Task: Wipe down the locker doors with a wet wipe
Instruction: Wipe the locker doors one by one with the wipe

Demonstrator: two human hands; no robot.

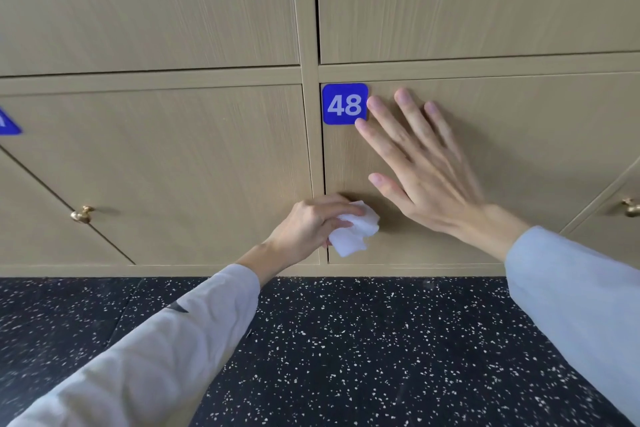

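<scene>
- A brass knob (82, 214) sits on the locker door (156, 166) at far left, near its lower left corner.
- My left hand (308, 224) is curled tight around the crumpled white wet wipe (353, 230), holding it at the lower left edge of door 48 (502, 135) (right beside the gap between doors).
- The blue number plate (344, 103) marks that door's top left corner.
- My right hand (419, 163) lies flat, fingers spread straight, gripping nothing, fingertips touching the plate.
- Another brass knob (631, 207) shows at far right.
</scene>
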